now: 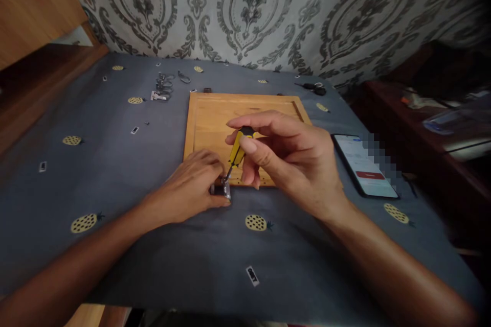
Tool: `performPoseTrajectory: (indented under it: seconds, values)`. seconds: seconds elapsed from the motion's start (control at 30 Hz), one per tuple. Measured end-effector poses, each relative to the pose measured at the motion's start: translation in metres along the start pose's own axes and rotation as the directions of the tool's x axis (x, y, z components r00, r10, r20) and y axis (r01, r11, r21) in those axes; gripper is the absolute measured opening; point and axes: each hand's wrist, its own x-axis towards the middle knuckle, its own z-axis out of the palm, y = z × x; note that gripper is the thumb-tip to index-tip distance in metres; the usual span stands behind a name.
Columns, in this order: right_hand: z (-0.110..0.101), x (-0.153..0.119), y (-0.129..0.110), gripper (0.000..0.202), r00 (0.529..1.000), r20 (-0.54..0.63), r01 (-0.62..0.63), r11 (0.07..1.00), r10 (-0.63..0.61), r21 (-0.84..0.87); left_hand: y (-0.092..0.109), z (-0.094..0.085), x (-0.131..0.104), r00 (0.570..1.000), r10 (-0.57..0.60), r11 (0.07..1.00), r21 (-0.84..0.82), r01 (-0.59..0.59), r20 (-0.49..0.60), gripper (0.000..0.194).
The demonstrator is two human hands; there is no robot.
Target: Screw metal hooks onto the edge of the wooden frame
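Note:
A wooden panel [215, 112] lies flat on the blue cloth-covered table. At its near left corner my left hand [192, 184] grips a small metal hinge [226, 190], the thumb below it and the other fingers bent over the panel's edge. My right hand [295, 158] holds a yellow and black screwdriver [238, 148] between thumb and fingers, handle up and tilted. The screwdriver's tip meets the hinge near the panel's edge. Whether a screw sits under the tip is too small to tell.
Several metal hinges [163, 87] lie at the back left, with a tiny screw [147, 123] nearer. Keys [316, 88] rest at the back right. A phone [364, 166] with a lit screen lies right of my right hand. A patterned curtain [253, 5] hangs behind the table.

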Motion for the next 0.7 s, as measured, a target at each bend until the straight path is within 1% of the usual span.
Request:
performPoseTrajectory:
  seconds: [0.13, 0.23, 0.3, 0.43, 0.53, 0.63, 0.7]
  values:
    - [0.0025, 0.0009, 0.0006, 0.028, 0.999, -0.030, -0.022, 0.998, 0.023, 0.052, -0.0002, 0.0004, 0.0008, 1.000, -0.009, 0.998, 0.056, 0.008, 0.006, 0.025]
    - [0.0035, 0.0009, 0.0007, 0.033, 0.999, -0.029, -0.020, 0.995, 0.023, 0.098, 0.0009, -0.0005, 0.0018, 0.999, -0.026, 0.999, 0.046, 0.025, 0.023, 0.026]
    - [0.0028, 0.0004, 0.0006, 0.032, 1.000, -0.020, -0.018, 0.995, 0.020, 0.100, 0.0017, -0.0015, 0.0021, 0.999, -0.035, 0.999, 0.030, 0.034, 0.033, 0.025]
    - [-0.0008, -0.0001, 0.0010, 0.023, 0.999, 0.043, -0.003, 0.999, 0.001, 0.042, 0.0014, -0.0019, 0.0015, 1.000, -0.023, 1.000, 0.015, 0.023, 0.015, 0.022]
    - [-0.0027, 0.0009, 0.0025, 0.024, 0.997, 0.078, -0.001, 0.999, -0.002, 0.033, 0.0006, -0.0010, 0.0009, 1.000, -0.011, 1.000, 0.019, 0.011, -0.010, 0.022]
    - [-0.0027, 0.0032, 0.0045, 0.025, 0.999, 0.035, -0.019, 0.996, 0.016, 0.086, 0.0003, -0.0006, 0.0005, 1.000, -0.012, 0.999, 0.034, 0.012, -0.001, 0.023]
    - [-0.0023, 0.0048, 0.0055, 0.029, 1.000, 0.012, -0.025, 0.990, 0.023, 0.137, 0.0001, -0.0007, 0.0001, 1.000, -0.009, 0.999, 0.038, 0.009, 0.012, 0.023]
